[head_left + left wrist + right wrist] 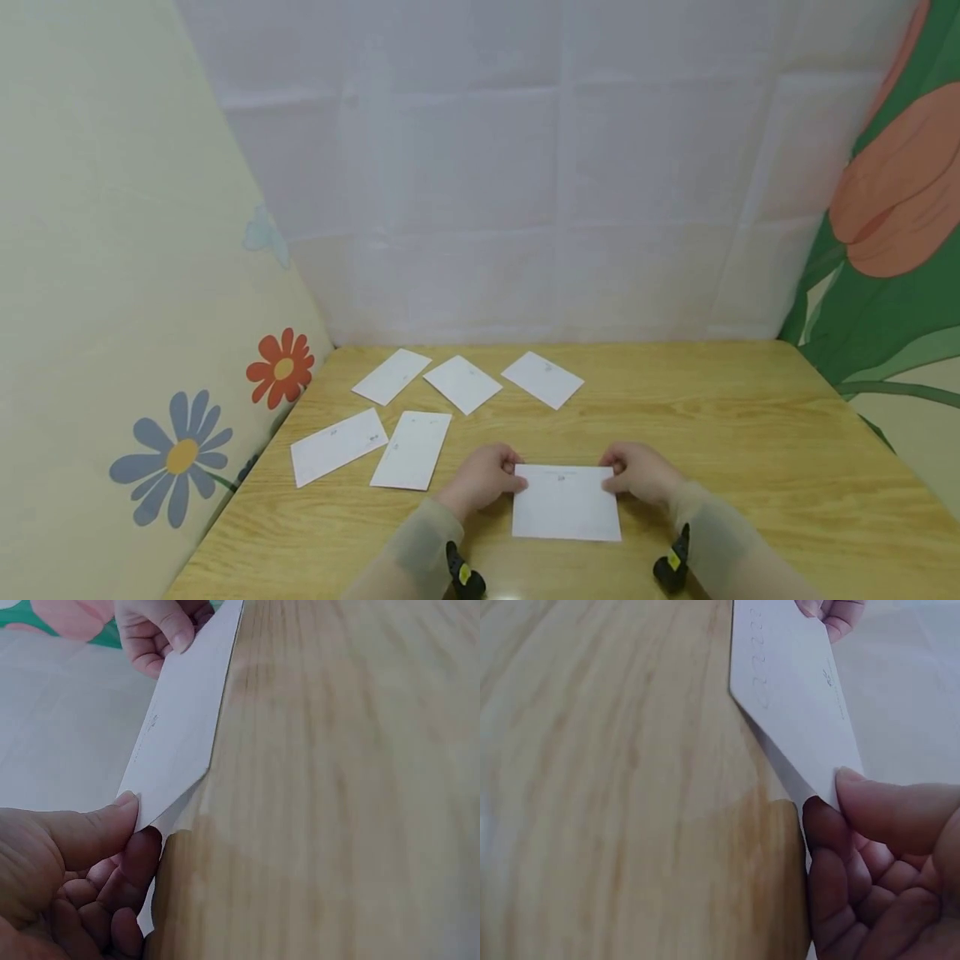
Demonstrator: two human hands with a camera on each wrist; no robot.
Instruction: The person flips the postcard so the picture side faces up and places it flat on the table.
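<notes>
A white sheet of paper (566, 510), like a card, is held between both hands near the front of the table, with a small dark mark near its far edge. My left hand (485, 478) pinches its far left corner, thumb on top and fingers behind. My right hand (643, 472) grips the far right corner the same way. Both wrist views show the paper (184, 712) tilted, its far edge raised and its near edge low at the tabletop. Faint loopy marks run along the paper (787, 697) in the right wrist view.
Several similar white papers lie flat at the left and back of the wooden table (720, 417), among them a near one (411, 450) and a far one (543, 380). A white cloth (465, 167) hangs behind. Flower-painted walls (112, 275) flank the table.
</notes>
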